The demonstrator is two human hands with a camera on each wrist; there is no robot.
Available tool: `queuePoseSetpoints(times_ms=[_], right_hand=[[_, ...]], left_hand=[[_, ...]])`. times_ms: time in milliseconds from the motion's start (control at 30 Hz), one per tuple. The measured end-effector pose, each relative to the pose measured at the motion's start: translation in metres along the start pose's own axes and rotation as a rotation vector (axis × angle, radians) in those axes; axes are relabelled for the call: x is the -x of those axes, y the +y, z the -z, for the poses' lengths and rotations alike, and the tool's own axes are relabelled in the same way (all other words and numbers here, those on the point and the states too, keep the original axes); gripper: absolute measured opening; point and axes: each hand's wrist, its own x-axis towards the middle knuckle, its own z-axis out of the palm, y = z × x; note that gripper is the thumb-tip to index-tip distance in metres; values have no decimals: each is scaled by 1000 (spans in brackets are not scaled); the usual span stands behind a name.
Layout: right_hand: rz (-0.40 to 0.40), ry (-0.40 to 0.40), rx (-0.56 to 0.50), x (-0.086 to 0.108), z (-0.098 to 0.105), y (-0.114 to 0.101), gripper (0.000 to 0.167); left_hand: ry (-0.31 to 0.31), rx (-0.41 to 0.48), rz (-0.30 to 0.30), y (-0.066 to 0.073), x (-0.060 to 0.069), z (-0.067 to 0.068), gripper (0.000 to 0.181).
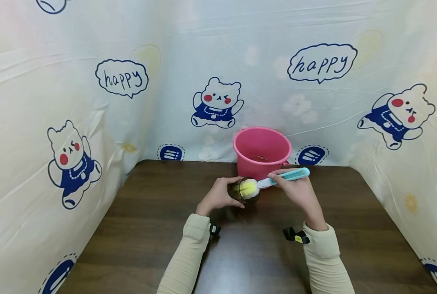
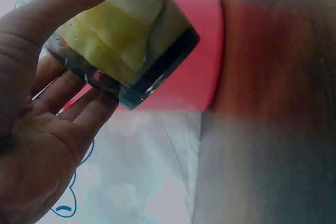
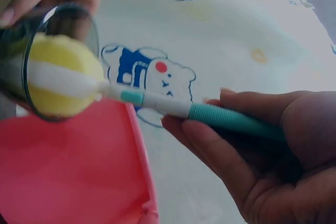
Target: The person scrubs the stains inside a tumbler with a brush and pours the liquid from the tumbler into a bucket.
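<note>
My left hand (image 1: 220,196) grips a dark tinted drinking glass (image 2: 168,59), tilted with its mouth toward the right hand. Thumb and fingers wrap around its sides in the left wrist view. A bottle brush with a turquoise and white handle (image 3: 231,119) is held by my right hand (image 1: 295,188), thumb and fingers around the handle. The yellow and white sponge head (image 3: 65,77) of the brush sits inside the glass, partly past the rim. Both hands are raised above the table just in front of a pink bucket (image 1: 242,165).
The pink bucket stands at the far edge of the dark wooden table (image 1: 159,192), with small bits at its bottom. A pale printed cloth (image 1: 167,102) hangs behind and along both sides.
</note>
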Motion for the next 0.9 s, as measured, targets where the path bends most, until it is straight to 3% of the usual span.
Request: queuePoseSetpoints(times_ms=[200,433,633,767,900], right_hand=[[5,-63,-35,-1,-1,0,27],[-9,9,31,-4,-6,2,31],[3,-69,-7,0,-4,0,28],[0,2,-34,-3,-7,1,32],[-16,35,37,-3,-10,1,32]], left_hand=[[26,-6,20,-3,-1,3,89],[23,4,12,-5,-2,3,88],[17,-2,18,-6,-1,3,87],[14,-2,1,-6,-1,2,88],[23,2,-22,-8,-1,3,87]])
